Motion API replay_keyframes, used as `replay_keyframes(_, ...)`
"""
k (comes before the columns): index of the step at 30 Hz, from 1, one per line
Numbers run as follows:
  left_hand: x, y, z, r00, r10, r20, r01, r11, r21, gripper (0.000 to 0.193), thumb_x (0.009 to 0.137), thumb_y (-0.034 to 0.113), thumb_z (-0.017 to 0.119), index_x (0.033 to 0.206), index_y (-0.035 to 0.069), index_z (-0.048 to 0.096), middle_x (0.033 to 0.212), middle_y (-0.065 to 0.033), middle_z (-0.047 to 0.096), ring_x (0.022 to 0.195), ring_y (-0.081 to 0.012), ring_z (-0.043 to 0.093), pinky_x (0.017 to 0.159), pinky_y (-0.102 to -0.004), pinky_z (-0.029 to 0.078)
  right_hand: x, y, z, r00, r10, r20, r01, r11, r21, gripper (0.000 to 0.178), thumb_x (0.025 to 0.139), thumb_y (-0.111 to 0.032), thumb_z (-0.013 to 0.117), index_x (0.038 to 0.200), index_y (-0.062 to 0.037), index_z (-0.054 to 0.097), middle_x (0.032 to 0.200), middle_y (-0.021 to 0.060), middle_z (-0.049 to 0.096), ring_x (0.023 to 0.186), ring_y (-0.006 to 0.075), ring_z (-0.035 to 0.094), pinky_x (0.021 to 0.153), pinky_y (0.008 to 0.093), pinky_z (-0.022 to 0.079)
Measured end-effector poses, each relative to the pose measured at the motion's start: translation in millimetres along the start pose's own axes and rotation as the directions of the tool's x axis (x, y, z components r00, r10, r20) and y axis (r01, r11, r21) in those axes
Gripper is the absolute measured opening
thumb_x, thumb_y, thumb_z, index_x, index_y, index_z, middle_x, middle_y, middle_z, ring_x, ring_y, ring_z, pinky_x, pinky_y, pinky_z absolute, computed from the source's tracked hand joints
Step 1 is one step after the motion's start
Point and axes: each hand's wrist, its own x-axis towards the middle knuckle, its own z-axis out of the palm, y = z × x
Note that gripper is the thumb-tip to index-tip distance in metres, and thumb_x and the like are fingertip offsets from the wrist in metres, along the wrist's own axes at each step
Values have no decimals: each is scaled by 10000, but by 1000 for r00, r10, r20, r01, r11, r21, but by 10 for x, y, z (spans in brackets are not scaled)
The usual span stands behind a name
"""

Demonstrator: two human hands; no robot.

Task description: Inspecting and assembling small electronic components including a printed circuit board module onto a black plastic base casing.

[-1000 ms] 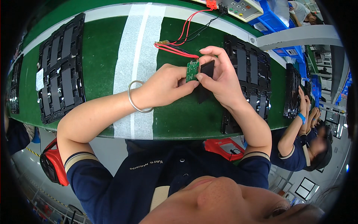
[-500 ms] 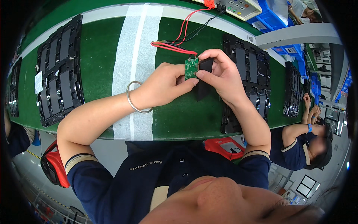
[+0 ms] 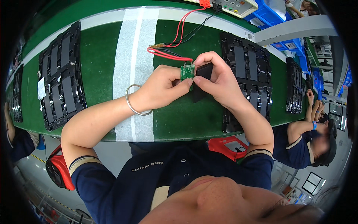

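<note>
A small green circuit board (image 3: 187, 71) is pinched between the thumb and fingers of my left hand (image 3: 160, 89), the thumb over its lower end. My right hand (image 3: 223, 84) is closed around a flat black rectangular piece (image 3: 203, 71) just right of the board. Its thumb tip and index finger reach the board's right side and upper corner. Red wires (image 3: 169, 56) and black wires meet the board's top edge. How the board and the black piece are joined, if at all, is hidden by my fingers.
Black moulded trays (image 3: 63, 78) lie left on the green table (image 3: 100, 52), and another tray (image 3: 246, 56) is beside my right forearm. A white strip (image 3: 136, 48) crosses the table. The leads run back to a bench instrument (image 3: 238, 6). A co-worker (image 3: 302, 147) sits at right.
The board and both hands sit slightly lower and further left in the picture, and my left thumb covers more of the board's lower end. The view itself has shifted a little.
</note>
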Motion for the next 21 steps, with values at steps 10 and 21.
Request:
replay_keyframes(10,-9,60,-2,998,59,0,-59,995,79,127,781,66,549,685,-13,523,504,-46,433,431,-104,376,410,-271,294,-33,22,13,998,58,-22,-57,997,56,248,744,29,560,958,-34,451,897,27,500,809,77,511,723,231,433)
replay_keyframes(21,-14,68,20,999,11,-49,-6,996,94,158,804,71,532,680,-26,515,513,-69,435,445,-112,357,419,-282,295,-63,103,86,972,233,-21,-222,947,234,162,785,-20,558,912,-46,461,786,-26,474,703,34,436,620,202,387)
